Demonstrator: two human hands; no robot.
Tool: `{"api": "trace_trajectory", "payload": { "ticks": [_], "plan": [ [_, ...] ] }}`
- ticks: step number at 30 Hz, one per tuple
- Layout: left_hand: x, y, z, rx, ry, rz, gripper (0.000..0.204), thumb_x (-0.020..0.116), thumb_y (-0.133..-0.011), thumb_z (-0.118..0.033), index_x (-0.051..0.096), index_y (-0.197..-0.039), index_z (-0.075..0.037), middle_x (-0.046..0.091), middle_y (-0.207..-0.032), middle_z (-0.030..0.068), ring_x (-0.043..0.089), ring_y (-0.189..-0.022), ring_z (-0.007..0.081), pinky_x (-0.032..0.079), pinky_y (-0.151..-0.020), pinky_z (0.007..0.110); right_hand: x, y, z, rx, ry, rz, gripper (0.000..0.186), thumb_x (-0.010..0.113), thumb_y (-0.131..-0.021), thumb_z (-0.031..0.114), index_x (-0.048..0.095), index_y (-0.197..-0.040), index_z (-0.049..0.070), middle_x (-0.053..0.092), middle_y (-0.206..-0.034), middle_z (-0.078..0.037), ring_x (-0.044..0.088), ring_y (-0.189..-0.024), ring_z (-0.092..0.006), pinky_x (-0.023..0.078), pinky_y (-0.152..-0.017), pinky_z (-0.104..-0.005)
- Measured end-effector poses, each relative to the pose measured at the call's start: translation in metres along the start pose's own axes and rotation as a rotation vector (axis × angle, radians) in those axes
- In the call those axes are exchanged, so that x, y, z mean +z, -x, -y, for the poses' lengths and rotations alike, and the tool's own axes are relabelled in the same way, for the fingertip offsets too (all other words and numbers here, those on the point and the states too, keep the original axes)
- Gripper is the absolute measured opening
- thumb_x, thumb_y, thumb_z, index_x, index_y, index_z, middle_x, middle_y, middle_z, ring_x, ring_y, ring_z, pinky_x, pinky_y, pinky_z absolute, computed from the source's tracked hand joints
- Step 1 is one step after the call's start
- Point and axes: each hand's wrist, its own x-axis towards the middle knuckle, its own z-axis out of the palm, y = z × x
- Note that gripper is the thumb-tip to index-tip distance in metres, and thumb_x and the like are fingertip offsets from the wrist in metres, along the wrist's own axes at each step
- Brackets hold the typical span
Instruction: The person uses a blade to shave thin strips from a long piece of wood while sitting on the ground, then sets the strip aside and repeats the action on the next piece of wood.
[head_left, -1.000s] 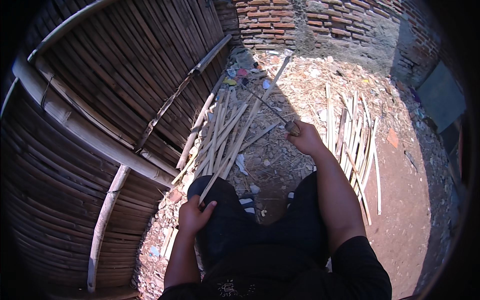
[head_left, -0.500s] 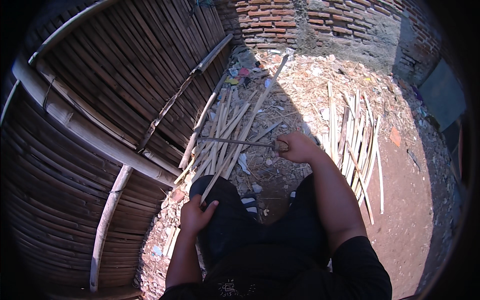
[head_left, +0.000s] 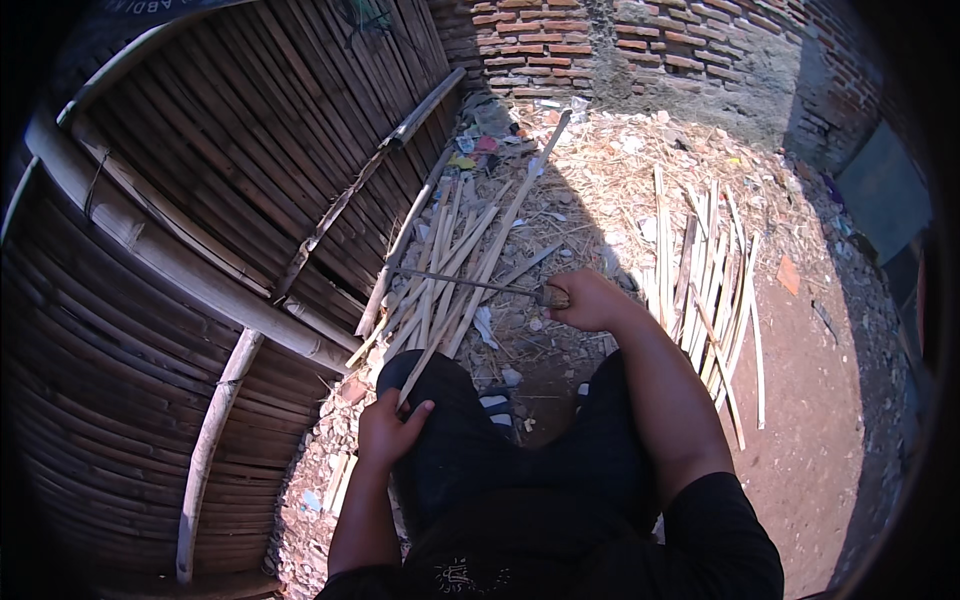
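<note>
My left hand rests by my left thigh, closed on a long pale bamboo strip that slants away toward the back. My right hand grips the wooden handle of a long, thin dark blade, held level with its tip pointing left across the strip. Whether blade and strip touch is hard to tell. More pale strips lie loosely crossed on the littered ground beyond my knees.
A slatted bamboo wall with pole rails runs along my left. At the back stands a brick wall. A second bundle of strips lies on my right. A grey sheet leans at the far right.
The blade has swung from pointing away toward the back to lying crosswise, pointing left. My right hand has moved slightly nearer and to the left. My left hand stays on the strip.
</note>
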Motion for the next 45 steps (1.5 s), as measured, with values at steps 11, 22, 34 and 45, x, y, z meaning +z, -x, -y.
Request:
{"api": "trace_trajectory", "payload": {
  "ticks": [11, 22, 34, 45],
  "plan": [
    [-0.004, 0.001, -0.004, 0.013, -0.032, 0.007, 0.053, 0.083, -0.085, -0.051, 0.058, -0.079, -0.005, 0.061, -0.064, 0.0138, 0.065, -0.062, 0.0338, 0.051, -0.059, 0.043, -0.013, 0.003, -0.013, 0.131, 0.003, -0.147, 0.046, 0.081, -0.085, 0.035, 0.070, -0.120, 0.006, 0.073, -0.105, -0.023, 0.069, -0.105, -0.0436, 0.054, -0.091, -0.0515],
    [-0.004, 0.000, -0.003, 0.010, -0.037, 0.027, 0.053, 0.082, -0.085, -0.053, 0.059, -0.080, -0.005, 0.063, -0.066, 0.0143, 0.067, -0.065, 0.0354, 0.051, -0.061, 0.044, -0.012, 0.002, -0.010, 0.181, -0.143, -0.181, 0.043, 0.081, -0.086, 0.031, 0.070, -0.120, 0.006, 0.074, -0.101, -0.026, 0.070, -0.101, -0.0440, 0.055, -0.091, -0.0489],
    [-0.004, 0.000, -0.002, 0.016, -0.093, 0.031, 0.055, 0.081, -0.085, -0.054, 0.059, -0.081, -0.004, 0.064, -0.066, 0.0153, 0.068, -0.065, 0.0368, 0.052, -0.061, 0.045, -0.001, 0.003, 0.005, 0.048, 0.079, -0.070, 0.040, 0.079, -0.086, 0.037, 0.070, -0.114, 0.010, 0.073, -0.098, -0.021, 0.070, -0.098, -0.0422, 0.055, -0.086, -0.0526],
    [-0.004, -0.001, -0.004, 0.026, -0.083, 0.035, 0.054, 0.081, -0.086, -0.054, 0.059, -0.080, -0.005, 0.064, -0.066, 0.0154, 0.068, -0.066, 0.0373, 0.052, -0.061, 0.045, -0.012, 0.003, -0.014, 0.213, -0.166, -0.309, 0.044, 0.081, -0.085, 0.031, 0.069, -0.117, 0.004, 0.073, -0.098, -0.024, 0.070, -0.099, -0.0446, 0.055, -0.087, -0.0499]
  ]
}}
